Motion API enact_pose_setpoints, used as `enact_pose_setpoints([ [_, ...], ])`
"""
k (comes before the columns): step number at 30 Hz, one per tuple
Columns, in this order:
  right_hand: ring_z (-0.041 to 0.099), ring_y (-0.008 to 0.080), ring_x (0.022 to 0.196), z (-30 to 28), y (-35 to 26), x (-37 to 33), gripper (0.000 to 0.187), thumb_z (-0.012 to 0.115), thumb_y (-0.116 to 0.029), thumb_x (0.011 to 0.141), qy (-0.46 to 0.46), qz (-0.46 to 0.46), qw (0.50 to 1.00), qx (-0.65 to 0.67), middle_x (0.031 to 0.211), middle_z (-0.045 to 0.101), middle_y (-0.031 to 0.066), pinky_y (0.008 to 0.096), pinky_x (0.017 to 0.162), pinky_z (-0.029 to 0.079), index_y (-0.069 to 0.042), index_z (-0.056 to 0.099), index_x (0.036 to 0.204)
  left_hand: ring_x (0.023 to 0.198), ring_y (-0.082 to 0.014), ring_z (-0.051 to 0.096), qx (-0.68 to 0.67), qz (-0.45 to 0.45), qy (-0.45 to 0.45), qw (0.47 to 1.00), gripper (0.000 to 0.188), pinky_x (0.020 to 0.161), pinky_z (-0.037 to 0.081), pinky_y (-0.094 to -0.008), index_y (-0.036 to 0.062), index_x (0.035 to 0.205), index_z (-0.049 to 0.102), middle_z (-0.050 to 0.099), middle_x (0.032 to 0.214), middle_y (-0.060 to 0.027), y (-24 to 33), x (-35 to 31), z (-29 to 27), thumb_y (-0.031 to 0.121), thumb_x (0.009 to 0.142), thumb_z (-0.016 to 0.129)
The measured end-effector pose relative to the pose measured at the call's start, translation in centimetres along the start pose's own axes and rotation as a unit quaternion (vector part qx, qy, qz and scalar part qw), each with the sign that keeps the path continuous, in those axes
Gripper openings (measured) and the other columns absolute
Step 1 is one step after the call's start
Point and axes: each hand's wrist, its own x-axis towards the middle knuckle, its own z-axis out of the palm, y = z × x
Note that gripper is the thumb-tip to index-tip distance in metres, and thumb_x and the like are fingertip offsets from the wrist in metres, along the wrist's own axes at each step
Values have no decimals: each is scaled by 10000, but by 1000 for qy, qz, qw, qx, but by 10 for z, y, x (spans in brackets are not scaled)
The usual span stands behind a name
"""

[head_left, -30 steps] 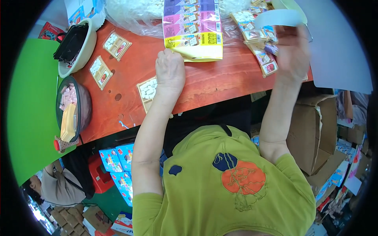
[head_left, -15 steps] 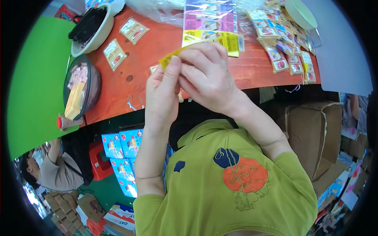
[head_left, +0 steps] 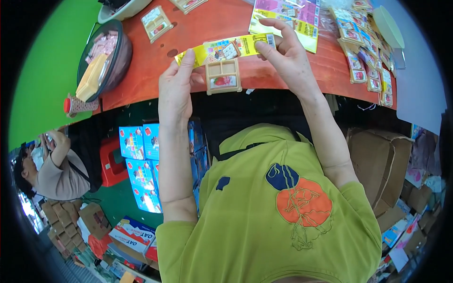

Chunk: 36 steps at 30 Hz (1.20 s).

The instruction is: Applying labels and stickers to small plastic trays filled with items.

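Between my two hands stretches a yellow printed sticker strip (head_left: 219,51) with small pictures and a barcode end. My left hand (head_left: 177,92) pinches its left end between thumb and fingers. At the barcode end, my right hand (head_left: 289,61) grips with the thumb, its index finger raised. Just beneath the strip, at the table's near edge, sits a small beige compartment tray (head_left: 222,78) with a strawberry picture in one section; the strip covers part of its far side. Behind my right hand lie sheets of pink and yellow stickers (head_left: 306,30).
Two more beige trays (head_left: 155,23) (head_left: 188,4) lie farther back on the red table (head_left: 203,28). At left stands a dark bowl (head_left: 123,52) of pink pieces and a stack of beige trays. Labelled trays (head_left: 356,61) pile up at right. A person (head_left: 61,170) sits at lower left.
My hands have moved apart, drawing the yellow strip out flat between them. The beige tray below now shows clearly. The whole view has shifted, with the tabletop higher in the picture.
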Motion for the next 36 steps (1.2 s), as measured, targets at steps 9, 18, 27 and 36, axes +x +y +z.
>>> enact_pose_setpoints([
  [9,529,56,716,26,42,-12,306,644,-91,956,-30,0,985,-173,801,599,-5,229,659,445,-77,547,1247,588,-63,546,11,37,89,995,470,478,425,-205,-55,1290,498,664,843,-71,-39,-1,-14,-13,877,718],
  [18,545,137,642,27,56,-12,166,631,-42,932,-44,-48,957,-281,743,576,66,309,593,465,-75,677,1088,767,-141,675,181,99,130,970,523,644,538,-269,-34,1306,465,708,951,-135,-60,8,-12,15,853,724],
  [27,628,293,740,25,40,-37,346,630,-34,859,-92,-130,864,-478,834,565,96,406,640,526,-215,728,1137,860,-305,727,324,155,152,921,464,734,562,-384,-27,1288,461,675,1015,-249,-54,-27,7,17,878,674],
  [36,655,271,784,28,26,-66,181,696,-133,874,-59,-108,890,-438,873,630,109,364,660,544,-112,723,1052,950,-291,695,-274,-117,173,939,371,853,602,-438,34,1184,415,633,1119,-200,-110,-70,7,28,922,677],
])
